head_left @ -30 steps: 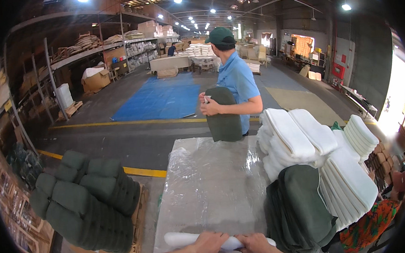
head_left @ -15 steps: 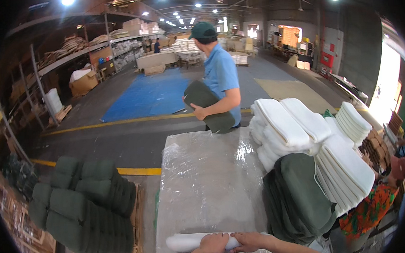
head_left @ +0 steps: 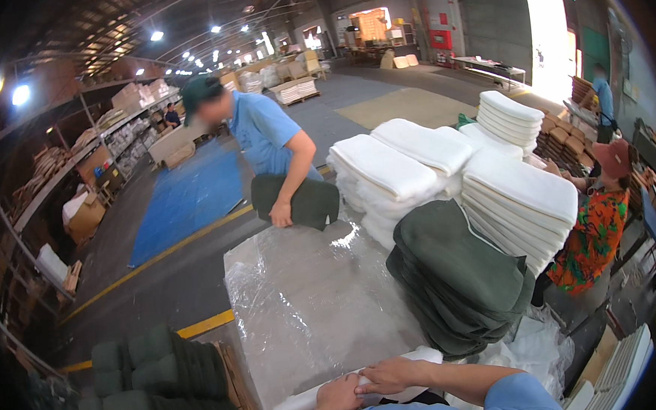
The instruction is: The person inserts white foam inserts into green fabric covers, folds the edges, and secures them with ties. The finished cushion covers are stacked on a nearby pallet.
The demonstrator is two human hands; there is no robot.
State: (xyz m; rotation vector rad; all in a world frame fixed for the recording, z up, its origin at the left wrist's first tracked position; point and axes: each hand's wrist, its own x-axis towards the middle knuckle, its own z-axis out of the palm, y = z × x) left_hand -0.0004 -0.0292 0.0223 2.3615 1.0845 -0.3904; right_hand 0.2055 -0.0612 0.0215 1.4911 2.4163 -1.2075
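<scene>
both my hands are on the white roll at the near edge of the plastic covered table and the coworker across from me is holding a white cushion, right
Not quite. The head view shows the co-worker's cushion is dark green, not white. The rest holds: your left hand and right hand are both on the white roll at the near edge of the plastic-covered table.

Plastic-covered table (head_left: 311, 304) open; green cushions (head_left: 460, 279) block right.

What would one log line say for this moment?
left hand on roll | right hand on roll | clear film on table | co-worker holds green cushion at far end
</scene>
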